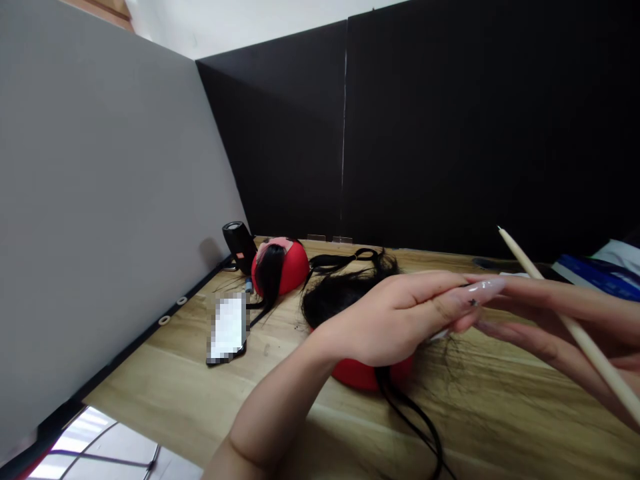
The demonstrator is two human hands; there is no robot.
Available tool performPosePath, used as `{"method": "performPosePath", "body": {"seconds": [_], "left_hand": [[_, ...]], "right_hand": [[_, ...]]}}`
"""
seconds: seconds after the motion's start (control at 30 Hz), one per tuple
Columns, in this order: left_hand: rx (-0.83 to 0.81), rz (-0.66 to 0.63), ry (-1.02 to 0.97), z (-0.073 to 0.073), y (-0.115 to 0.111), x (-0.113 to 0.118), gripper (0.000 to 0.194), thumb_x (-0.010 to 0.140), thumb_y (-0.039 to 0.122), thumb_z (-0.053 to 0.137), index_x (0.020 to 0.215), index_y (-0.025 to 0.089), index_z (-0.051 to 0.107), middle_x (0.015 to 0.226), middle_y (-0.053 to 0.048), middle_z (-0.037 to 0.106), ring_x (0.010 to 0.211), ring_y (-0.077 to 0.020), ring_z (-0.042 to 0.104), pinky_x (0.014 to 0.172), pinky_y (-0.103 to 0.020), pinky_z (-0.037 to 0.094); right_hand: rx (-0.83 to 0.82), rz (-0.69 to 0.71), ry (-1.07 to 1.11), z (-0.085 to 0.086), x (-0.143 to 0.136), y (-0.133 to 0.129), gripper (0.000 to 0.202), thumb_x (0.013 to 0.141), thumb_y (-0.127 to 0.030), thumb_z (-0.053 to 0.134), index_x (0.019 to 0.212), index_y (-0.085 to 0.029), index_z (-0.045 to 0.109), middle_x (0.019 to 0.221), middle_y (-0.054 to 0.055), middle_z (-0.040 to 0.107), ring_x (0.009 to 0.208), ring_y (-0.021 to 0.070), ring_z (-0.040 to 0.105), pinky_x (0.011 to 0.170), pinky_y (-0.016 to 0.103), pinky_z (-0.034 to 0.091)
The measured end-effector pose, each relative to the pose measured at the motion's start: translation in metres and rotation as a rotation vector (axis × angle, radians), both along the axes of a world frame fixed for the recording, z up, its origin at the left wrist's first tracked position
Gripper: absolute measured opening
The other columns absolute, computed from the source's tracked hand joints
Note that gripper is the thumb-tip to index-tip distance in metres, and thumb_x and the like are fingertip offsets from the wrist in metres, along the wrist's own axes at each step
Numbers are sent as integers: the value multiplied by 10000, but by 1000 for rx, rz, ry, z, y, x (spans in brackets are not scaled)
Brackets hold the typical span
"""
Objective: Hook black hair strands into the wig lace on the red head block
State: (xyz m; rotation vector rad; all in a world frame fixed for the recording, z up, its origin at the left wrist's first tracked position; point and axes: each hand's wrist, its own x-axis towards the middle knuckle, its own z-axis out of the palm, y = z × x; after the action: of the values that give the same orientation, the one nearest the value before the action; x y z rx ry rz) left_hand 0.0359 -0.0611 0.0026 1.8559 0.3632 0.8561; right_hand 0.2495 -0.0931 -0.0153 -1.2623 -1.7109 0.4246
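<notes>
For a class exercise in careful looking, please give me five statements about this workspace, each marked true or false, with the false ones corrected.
1. The right hand holds a slender, pale wooden stick. True.
2. The stick's thin tip points down at the table. False: it points upward in the picture.
3. The left hand partly hides the nearer red dome from view. True.
4. The black cylindrical speaker stands beside the farther red dome. True.
5. The black-edged phone lies under the right hand. False: it lies left of both domes, away from the hands.
</notes>
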Motion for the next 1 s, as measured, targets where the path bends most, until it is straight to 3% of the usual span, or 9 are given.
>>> {"method": "performPosePath", "body": {"seconds": [0.17,0.3,0.43,0.57,0.67,0.77,0.87,1.0], "left_hand": [[169,85,73,3,1,-4,329,1005,297,364,718,178,475,750,11,518,770,-112,530,846,-244,445],[351,148,162,5,2,-6,330,1007,271,359,736,178,522,824,1,551,857,-122,545,927,-252,433],[432,173,219,4,4,-8,326,1009,260,361,774,169,567,929,-27,605,967,-136,575,964,-248,445],[465,291,217,7,2,-12,300,984,274,440,764,170,614,1117,-71,589,1161,-190,535,1069,-325,414],[393,280,80,11,-3,-13,325,971,216,454,674,168,578,1207,-66,579,1241,-224,504,1110,-390,387],[207,106,-110,12,-7,-13,369,963,170,429,598,171,482,1144,-48,627,1208,-221,542,1082,-373,413],[3,-32,-206,7,-5,-11,360,952,270,443,603,183,442,837,-51,614,861,-178,630,912,-349,513],[-161,-114,-236,0,3,-11,358,936,362,464,630,181,426,698,-11,496,555,-97,453,616,-271,458]], "right_hand": [[48,60,-105,-9,5,2,344,739,-522,720,1063,-407,731,1110,-18,722,934,257,708,848,340,614],[170,63,-192,-5,-3,6,266,821,-477,653,1077,-441,713,1028,-40,746,875,226,718,801,323,618],[253,18,-265,0,-11,9,266,865,-502,569,1066,-426,727,995,-20,756,853,250,716,775,376,603],[237,-10,-237,0,-12,10,305,841,-562,562,992,-388,762,954,7,762,829,272,716,744,401,597],[208,-6,-206,-1,-11,11,319,822,-583,573,924,-363,780,921,25,766,821,277,718,776,414,589],[153,74,-200,-1,-12,12,323,832,-580,567,838,-343,785,911,28,765,840,277,718,768,399,583],[89,187,-203,3,-13,12,307,859,-545,558,821,-337,781,948,14,760,874,258,715,749,344,588],[39,215,-287,4,-3,16,275,855,-523,561,913,-374,785,952,4,767,849,266,728,723,356,606]]}}
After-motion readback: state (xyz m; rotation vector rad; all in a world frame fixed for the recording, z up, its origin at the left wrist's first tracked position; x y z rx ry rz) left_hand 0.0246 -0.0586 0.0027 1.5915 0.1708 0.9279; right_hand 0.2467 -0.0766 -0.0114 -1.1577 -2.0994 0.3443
